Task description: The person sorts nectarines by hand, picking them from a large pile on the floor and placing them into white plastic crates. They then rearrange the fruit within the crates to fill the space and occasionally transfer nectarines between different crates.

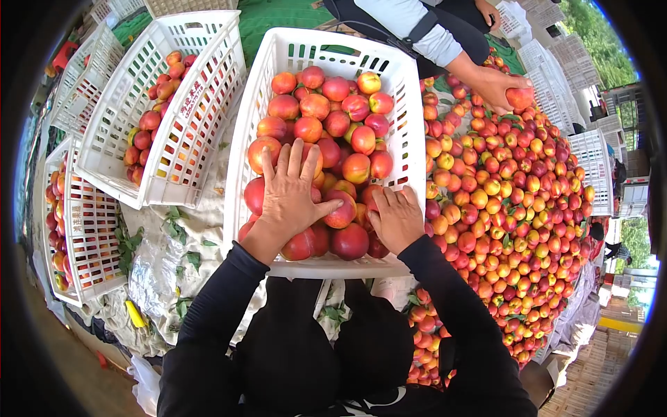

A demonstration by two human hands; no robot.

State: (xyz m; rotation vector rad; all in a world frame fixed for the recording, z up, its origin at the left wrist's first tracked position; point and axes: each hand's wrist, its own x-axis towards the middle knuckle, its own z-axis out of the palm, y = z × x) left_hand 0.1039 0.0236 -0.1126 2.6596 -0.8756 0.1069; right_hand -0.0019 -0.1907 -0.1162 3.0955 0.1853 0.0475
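This looks a fruit-packing site — heaped fruit beside slatted white crates.

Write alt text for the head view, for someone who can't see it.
A person's left hand, spread, and right hand touch red-and-yellow fruit in a white crate. At right, another person's hand holds one fruit by a big pile; at left are more fruit crates.

Co-worker cut off above, bottom of central crate hidden by fruit

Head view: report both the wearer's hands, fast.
Left hand: open, spread over round red-and-yellow fruit.
Right hand: curved over fruit; grip cannot be told.
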